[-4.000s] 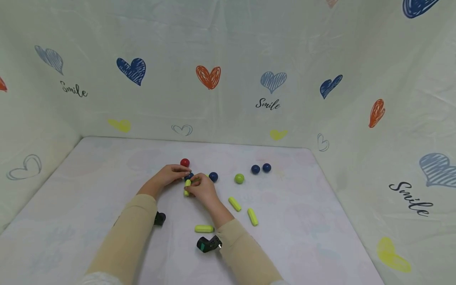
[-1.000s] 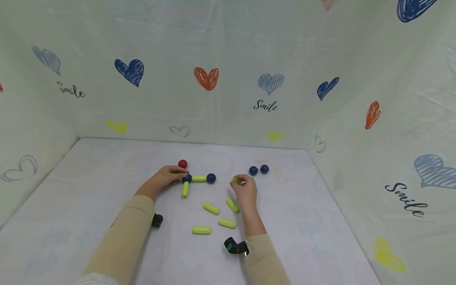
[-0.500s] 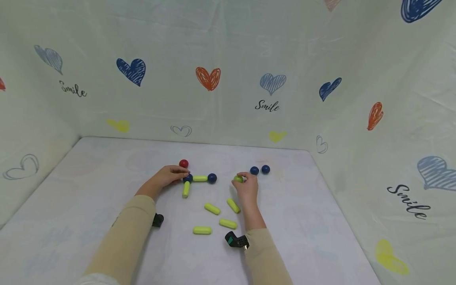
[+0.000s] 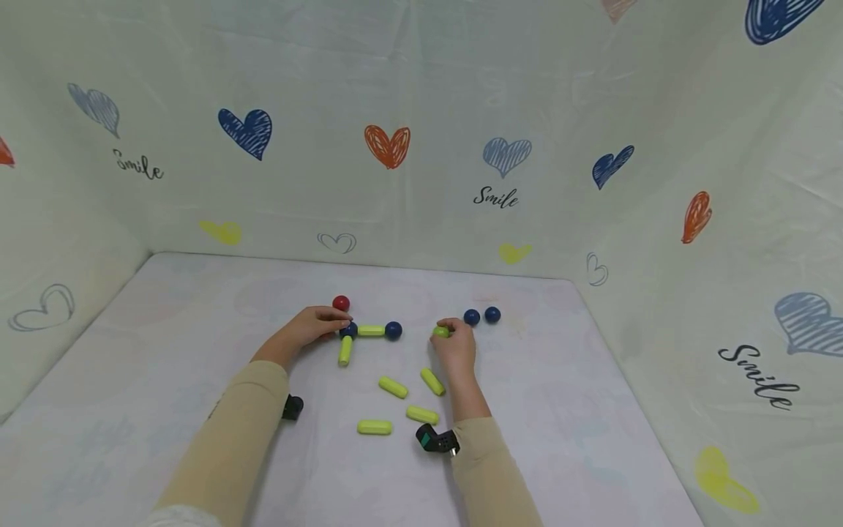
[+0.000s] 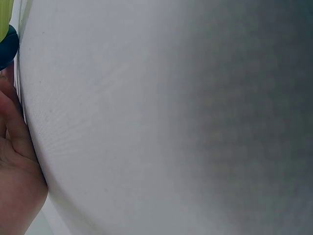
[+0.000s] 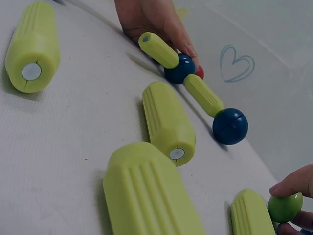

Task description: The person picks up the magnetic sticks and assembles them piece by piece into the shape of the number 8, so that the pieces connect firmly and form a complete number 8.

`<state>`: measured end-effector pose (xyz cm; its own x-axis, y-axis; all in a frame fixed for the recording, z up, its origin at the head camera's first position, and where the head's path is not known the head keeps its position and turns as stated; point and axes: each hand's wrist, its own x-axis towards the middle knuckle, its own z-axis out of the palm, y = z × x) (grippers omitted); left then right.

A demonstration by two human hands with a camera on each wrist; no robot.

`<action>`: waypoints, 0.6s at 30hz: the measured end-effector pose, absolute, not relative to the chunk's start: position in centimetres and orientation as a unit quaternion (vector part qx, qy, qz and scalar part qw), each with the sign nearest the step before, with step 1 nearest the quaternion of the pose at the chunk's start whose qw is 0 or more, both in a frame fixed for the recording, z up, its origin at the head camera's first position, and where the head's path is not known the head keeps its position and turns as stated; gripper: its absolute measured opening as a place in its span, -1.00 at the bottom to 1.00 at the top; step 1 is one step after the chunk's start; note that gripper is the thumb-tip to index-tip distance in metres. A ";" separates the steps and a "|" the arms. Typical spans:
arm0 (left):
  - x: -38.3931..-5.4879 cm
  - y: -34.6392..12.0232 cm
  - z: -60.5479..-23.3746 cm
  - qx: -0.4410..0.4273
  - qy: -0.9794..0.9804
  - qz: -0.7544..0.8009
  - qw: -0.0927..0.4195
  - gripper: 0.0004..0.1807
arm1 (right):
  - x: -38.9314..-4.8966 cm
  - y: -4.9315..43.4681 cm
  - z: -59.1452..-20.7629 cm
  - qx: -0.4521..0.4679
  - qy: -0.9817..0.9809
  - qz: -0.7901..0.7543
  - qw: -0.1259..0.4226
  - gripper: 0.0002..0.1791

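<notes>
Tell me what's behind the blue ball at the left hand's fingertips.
A red ball sits behind the blue ball, beyond the left hand. The hand covers the space between, so whether they touch can't be seen.

A strip of table (image 4: 415, 304) lies open between the joined piece (image 4: 372, 331) and the right hand (image 4: 456, 348), running to the far edge. Four loose yellow rods (image 4: 393, 387) obstruct its near end, with narrow gaps among them. Two blue balls (image 4: 472, 317) block the right hand's far side, the red ball (image 4: 341, 303) that of the left hand (image 4: 306, 327); broad room spreads along the table's left and right
</notes>
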<state>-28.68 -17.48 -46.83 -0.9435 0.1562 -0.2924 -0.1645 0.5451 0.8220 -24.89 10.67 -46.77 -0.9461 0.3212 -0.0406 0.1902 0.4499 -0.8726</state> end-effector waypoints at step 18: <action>-28.3 -17.4 -46.6 0.000 0.856 0.487 0.176 -0.64 | -23.9 10.0 -46.1 -0.108 -0.857 0.503 0.011 -0.72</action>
